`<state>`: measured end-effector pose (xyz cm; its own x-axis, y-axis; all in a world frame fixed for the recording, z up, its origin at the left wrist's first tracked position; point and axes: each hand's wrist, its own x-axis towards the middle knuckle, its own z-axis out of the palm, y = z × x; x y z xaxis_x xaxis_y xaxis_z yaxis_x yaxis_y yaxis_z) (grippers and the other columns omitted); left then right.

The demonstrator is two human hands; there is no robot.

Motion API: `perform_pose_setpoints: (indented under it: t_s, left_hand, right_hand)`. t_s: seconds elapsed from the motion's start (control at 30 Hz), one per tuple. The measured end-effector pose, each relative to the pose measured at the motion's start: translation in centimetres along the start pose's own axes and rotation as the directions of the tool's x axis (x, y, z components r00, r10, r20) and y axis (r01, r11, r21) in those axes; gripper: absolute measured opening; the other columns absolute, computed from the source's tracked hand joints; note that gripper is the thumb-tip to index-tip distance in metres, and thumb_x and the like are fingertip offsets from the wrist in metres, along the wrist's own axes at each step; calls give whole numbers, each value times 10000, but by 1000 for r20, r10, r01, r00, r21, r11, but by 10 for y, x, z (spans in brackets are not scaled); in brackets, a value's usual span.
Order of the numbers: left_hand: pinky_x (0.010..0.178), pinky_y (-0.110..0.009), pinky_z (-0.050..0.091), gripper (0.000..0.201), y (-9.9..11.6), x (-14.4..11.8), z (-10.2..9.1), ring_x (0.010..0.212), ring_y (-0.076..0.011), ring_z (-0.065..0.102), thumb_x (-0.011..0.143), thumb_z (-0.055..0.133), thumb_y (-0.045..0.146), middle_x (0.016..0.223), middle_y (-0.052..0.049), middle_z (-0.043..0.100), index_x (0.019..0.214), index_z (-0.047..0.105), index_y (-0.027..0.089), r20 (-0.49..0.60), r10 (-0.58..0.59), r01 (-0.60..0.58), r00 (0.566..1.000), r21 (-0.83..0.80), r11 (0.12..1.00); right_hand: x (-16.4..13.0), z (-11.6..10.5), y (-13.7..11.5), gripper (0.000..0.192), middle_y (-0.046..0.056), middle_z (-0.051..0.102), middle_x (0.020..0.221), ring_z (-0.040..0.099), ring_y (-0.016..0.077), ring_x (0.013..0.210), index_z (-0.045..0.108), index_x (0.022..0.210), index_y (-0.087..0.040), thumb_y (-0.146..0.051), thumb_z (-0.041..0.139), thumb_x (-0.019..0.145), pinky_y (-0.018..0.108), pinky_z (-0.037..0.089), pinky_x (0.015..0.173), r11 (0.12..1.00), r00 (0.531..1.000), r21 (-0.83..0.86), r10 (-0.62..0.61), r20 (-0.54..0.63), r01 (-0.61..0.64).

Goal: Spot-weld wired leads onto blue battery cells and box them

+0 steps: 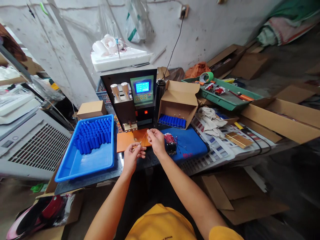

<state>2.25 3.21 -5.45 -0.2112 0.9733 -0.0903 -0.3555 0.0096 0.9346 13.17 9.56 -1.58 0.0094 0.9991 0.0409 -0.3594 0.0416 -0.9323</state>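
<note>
My left hand and my right hand are held together over the front of an orange plate, pinching a thin red wire between them. The plate sits under the electrodes of a spot welder with a lit blue screen. A bundle of red-tipped wires lies just right of my right hand on a blue mat. Whether a small part is also in my left fingers I cannot tell.
A blue tray with several blue cylindrical cells stands on the left. An open cardboard box behind the mat holds more blue cells. A green tray of tools and tape, cloth and cardboard pieces lie to the right. A white cooler stands far left.
</note>
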Motion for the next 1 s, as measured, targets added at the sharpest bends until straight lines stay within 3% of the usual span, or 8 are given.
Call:
perform_pose_setpoints:
  t_s: [0.37,0.5,0.6,0.67,0.77,0.87,0.93,1.0]
  left_hand:
    - [464,-201,461,453,7,2,1,487,-89,583,710,758,539,718,-48,710,849,577,148,-37,62,-61,997,38,997]
    - [447,-190,435,425,16,2,-7,462,-84,558,727,736,544,660,-12,685,808,562,164,6,96,-96,995,90,991]
    - [414,-186,390,416,24,2,-13,401,-74,501,714,738,543,561,16,636,751,560,169,33,99,-103,995,145,984]
    - [400,-191,371,419,27,2,-16,375,-69,471,712,732,550,547,14,634,721,556,170,46,91,-98,995,177,979]
    - [409,-199,373,420,28,0,-20,380,-68,471,737,705,558,580,-2,662,705,552,168,65,84,-96,994,210,973]
    - [472,-209,423,382,28,-1,-30,453,-84,534,788,670,530,642,-18,688,753,581,160,52,152,-160,987,261,952]
    - [547,-223,471,331,31,2,-46,549,-107,597,830,637,483,708,-36,708,808,615,154,12,241,-230,971,346,910]
    - [642,-248,509,261,41,9,-71,665,-136,648,860,607,415,779,-48,722,865,647,157,-39,349,-283,936,508,814]
  right_hand:
    - [-7,-4,7,337,-62,481,582,392,75,472,545,799,-197,-488,707,751,196,312,445,999,996,-41,-23,86,27]
    - [-11,-5,8,377,-27,569,711,505,94,561,582,846,-192,-494,757,704,217,422,527,997,955,-83,31,294,-7]
    - [-14,-3,13,357,-26,572,649,534,116,565,583,795,-191,-489,761,712,242,448,557,990,890,-139,82,449,-21]
    - [-16,0,16,342,-24,574,613,540,125,553,583,763,-192,-495,742,738,257,456,567,987,867,-161,98,489,-21]
    - [-16,3,18,328,-10,599,617,558,138,565,604,732,-188,-489,736,745,275,472,594,981,862,-193,100,496,-3]
    - [-14,3,18,309,8,625,652,575,152,599,633,718,-186,-472,750,723,288,483,627,972,890,-226,47,453,64]
    - [-11,1,18,294,13,627,656,570,157,603,644,714,-188,-462,749,714,290,479,624,964,921,-245,-2,390,106]
    - [-9,-4,18,280,14,621,642,560,158,593,647,707,-190,-455,737,716,289,472,611,958,942,-258,-31,335,123]
